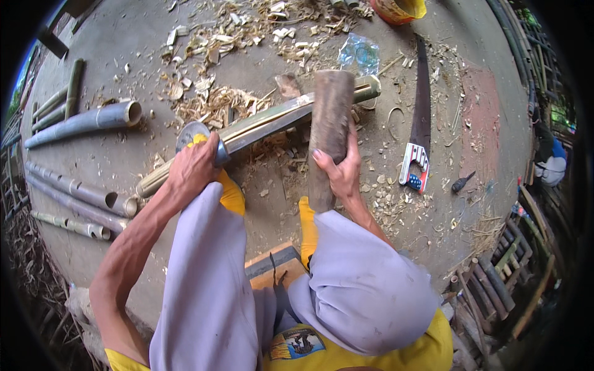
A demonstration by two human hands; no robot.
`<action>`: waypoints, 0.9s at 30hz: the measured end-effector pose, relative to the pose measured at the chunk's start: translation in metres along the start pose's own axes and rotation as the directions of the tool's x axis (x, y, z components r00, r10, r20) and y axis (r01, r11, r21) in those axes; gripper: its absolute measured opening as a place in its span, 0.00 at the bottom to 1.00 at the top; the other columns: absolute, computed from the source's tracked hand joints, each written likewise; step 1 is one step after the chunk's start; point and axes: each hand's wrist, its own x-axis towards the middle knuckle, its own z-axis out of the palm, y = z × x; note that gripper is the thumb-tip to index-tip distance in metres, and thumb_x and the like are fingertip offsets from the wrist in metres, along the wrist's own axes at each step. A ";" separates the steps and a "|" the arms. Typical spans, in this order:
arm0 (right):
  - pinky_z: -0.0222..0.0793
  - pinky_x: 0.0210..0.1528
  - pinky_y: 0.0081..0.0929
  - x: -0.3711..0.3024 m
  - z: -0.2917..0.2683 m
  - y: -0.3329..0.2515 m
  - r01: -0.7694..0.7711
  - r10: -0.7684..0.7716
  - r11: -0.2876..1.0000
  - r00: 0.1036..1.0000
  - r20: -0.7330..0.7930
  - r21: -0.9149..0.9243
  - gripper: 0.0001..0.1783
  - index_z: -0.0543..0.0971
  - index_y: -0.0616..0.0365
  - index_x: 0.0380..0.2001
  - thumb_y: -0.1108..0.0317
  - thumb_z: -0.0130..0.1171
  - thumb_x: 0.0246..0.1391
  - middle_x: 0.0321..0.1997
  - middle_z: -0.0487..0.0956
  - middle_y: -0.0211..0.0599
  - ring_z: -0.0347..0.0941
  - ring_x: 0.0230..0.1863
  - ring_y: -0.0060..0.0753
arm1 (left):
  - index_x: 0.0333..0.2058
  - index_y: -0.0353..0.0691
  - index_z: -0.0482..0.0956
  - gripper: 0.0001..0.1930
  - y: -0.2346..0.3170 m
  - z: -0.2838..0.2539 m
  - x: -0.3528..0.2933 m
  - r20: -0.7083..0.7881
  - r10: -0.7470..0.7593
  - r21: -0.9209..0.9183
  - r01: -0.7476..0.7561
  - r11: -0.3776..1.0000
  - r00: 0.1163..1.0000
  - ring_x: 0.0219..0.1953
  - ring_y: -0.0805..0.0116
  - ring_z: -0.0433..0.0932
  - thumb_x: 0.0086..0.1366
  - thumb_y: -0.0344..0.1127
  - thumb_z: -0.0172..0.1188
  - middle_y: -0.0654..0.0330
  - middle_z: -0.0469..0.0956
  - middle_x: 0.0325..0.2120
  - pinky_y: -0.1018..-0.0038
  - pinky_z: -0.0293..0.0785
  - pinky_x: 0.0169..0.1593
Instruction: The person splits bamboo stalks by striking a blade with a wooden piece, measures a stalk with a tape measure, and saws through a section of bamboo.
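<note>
My left hand [193, 166] is closed round the handle of a long machete [269, 134]. Its dark blade points away to the right along a length of bamboo [370, 88] that has a long opening in its side. Whether the edge touches the bamboo I cannot tell. My right hand [341, 173] grips a thick, short wooden log [333, 114], held upright in front of the bamboo and hiding part of both bamboo and blade. Beside my left hand shows a grey round rim [187, 131], partly covered. My knees, in pale trousers, are bent under my arms.
A handsaw [419, 123] lies to the right, near a small dark tool [463, 182]. Bamboo poles [86, 127] rest at the left. Shavings [229, 105], a clear plastic bag [359, 54] and a red-and-yellow bucket [398, 11] are ahead. Stacked bamboo [482, 287] stands at right.
</note>
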 end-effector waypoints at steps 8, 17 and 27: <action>0.56 0.59 0.36 -0.034 -0.011 0.008 0.230 -0.199 0.973 0.886 -0.419 0.023 0.49 0.51 0.67 0.61 0.62 0.62 0.36 0.54 0.61 0.47 0.61 0.55 0.41 | 0.40 0.37 0.62 0.18 0.036 -0.020 -0.015 0.051 -0.025 0.066 0.021 0.998 0.998 0.31 0.45 0.77 0.52 0.32 0.57 0.45 0.76 0.28 0.56 0.74 0.32; 0.53 0.60 0.34 -0.039 0.012 0.008 0.154 -0.097 0.976 0.941 -0.325 0.156 0.54 0.48 0.66 0.62 0.58 0.65 0.37 0.57 0.60 0.45 0.58 0.57 0.39 | 0.43 0.38 0.61 0.22 -0.001 0.012 -0.004 -0.048 0.051 0.112 -0.046 0.993 0.998 0.33 0.46 0.77 0.52 0.34 0.61 0.47 0.75 0.31 0.56 0.74 0.33; 0.65 0.54 0.34 -0.039 0.008 0.011 0.118 -0.086 0.979 0.978 -0.190 0.167 0.50 0.49 0.64 0.62 0.61 0.64 0.38 0.50 0.70 0.49 0.70 0.48 0.42 | 0.41 0.38 0.60 0.21 -0.012 0.019 -0.006 -0.051 0.072 0.113 -0.065 0.991 0.996 0.30 0.45 0.77 0.53 0.33 0.60 0.45 0.75 0.29 0.56 0.74 0.30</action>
